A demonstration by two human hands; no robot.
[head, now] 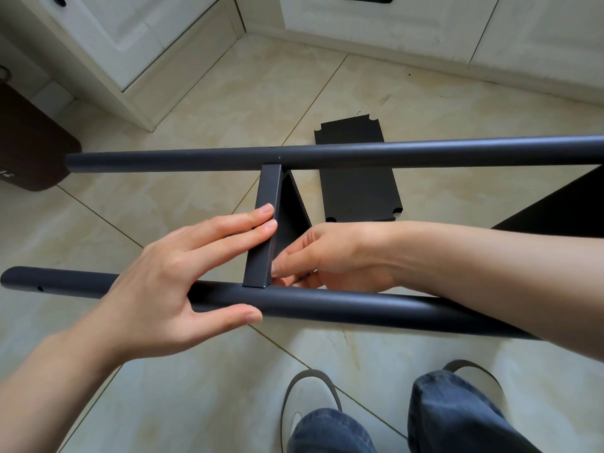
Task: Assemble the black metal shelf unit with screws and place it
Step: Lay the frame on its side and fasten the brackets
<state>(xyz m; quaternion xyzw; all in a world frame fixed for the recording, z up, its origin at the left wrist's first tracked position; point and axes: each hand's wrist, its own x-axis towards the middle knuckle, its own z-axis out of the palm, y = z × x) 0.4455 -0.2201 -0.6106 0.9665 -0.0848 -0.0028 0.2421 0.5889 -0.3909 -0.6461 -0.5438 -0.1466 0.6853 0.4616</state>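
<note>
- Beige floor tiles (pixel 202 103) with thin grout lines carry the work, and white cabinet doors (pixel 137 34) stand beyond both hands; no desk is in view.
- Far to the left of the left hand, a dark brown mat (pixel 29 148) lies on the tiles.
- Left hand (pixel 176 282) is released: straight fingers press the flat edge of the shelf panel (pixel 264 223) while the thumb lies along the near tube (pixel 343 305), steadying the joint.
- That near tube runs under both hands; the far tube (pixel 359 153) runs parallel beyond the fingertips, with the shelf panel bridging the two. Together they are the half-built black metal shelf unit, held up off the floor.
- Right hand (pixel 333 256), just right of the panel, pinches something thin and dark at the corner where panel meets near tube, probably a screw or small key; it is too small to tell which.
- Beyond the right hand, a loose shelf plate (pixel 356 178) with notched corners lies flat on the tiles.
- At the far right, another dark panel (pixel 562 207) of the unit is partly in view.
- Handling judgement: the painted steel looks stiff and fairly light, but smooth and round, so the tubes may roll or slip. Hold close to a joint, where the flat panel edge gives purchase.
- No containers are in view.
</note>
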